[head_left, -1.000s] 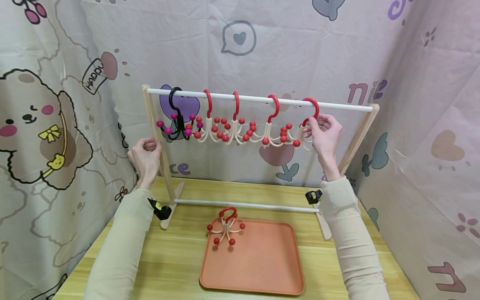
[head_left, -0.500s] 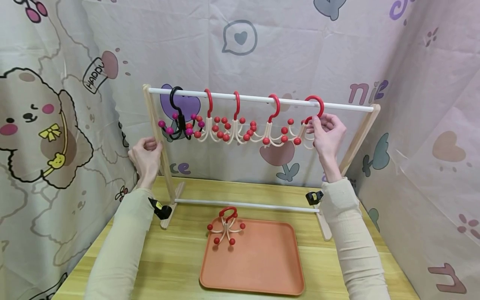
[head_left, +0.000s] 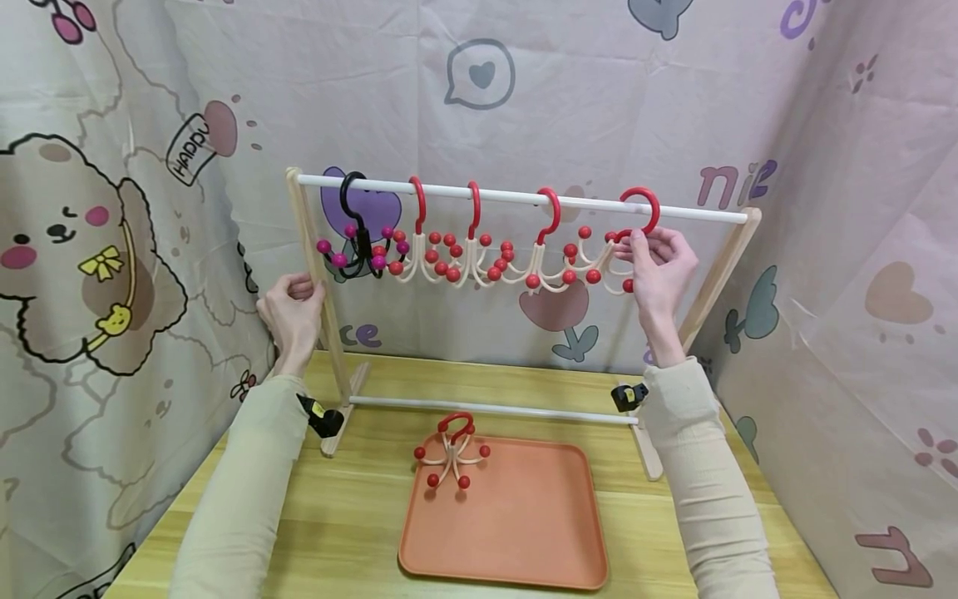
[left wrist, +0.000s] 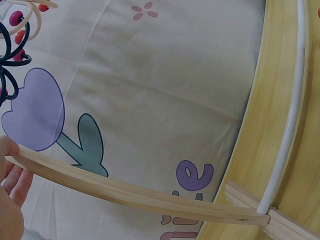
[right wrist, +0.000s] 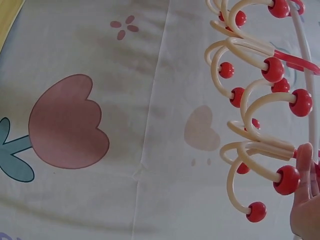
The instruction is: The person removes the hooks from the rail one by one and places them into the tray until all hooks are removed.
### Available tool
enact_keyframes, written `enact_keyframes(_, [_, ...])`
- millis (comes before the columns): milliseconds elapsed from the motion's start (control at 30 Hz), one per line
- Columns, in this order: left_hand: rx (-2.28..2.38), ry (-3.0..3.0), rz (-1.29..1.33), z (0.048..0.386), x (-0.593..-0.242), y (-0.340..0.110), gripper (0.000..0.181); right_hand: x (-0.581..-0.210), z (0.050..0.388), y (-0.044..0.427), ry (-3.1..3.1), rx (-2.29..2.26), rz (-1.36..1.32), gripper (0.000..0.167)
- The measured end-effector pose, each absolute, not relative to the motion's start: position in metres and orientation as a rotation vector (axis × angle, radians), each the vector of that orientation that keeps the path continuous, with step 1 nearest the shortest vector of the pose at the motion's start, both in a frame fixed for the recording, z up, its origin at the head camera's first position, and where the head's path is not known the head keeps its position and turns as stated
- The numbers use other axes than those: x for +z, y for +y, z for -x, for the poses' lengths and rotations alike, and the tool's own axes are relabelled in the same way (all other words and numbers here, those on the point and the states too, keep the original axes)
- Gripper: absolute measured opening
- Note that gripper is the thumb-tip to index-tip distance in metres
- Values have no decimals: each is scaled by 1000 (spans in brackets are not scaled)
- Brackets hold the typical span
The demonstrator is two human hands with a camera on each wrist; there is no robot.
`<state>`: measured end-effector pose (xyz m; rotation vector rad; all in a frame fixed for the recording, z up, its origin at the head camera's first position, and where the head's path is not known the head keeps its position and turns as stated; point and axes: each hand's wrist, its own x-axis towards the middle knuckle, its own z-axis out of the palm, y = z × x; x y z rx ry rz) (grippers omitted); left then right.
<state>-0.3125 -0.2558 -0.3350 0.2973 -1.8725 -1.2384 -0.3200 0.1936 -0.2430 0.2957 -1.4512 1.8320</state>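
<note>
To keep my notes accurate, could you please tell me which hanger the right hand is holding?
The rightmost hanger on the white upper rod: the right hand pinches the base of its red hook, whereas the other five hangers are unheld.

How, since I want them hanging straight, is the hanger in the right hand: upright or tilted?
Tilted: in the head view, the right hand holds the hanger, whose cream stem slants sideways.
</note>
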Motion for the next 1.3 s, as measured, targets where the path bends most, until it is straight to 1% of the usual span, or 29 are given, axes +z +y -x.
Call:
enact_keyframes(200, [-1242, -1878, -302, 312, -335, -255, 27, -246, 319, 196, -1451, 1800, -308, 7])
enact_keyframes(433, [-1240, -1886, -312, 312, -336, -256, 27, -252, 314, 200, -1510, 1694, -259, 13])
enact_keyframes(700, [-1231, -1879, -321, 313, -336, -256, 26, -263, 307, 206, -1502, 1677, -238, 14])
enact_keyframes(933, [-1237, -1883, -291, 313, -336, -256, 27, -283, 304, 214, -1484, 1642, -262, 9])
enact_keyframes(1167, [-1240, -1887, -301, 312, -336, -256, 27, -311, 297, 217, -1500, 1688, -267, 27])
enact_keyframes(1300, [-1237, -1882, -293, 313, -337, -256, 27, -327, 293, 216, -1505, 1738, -271, 20])
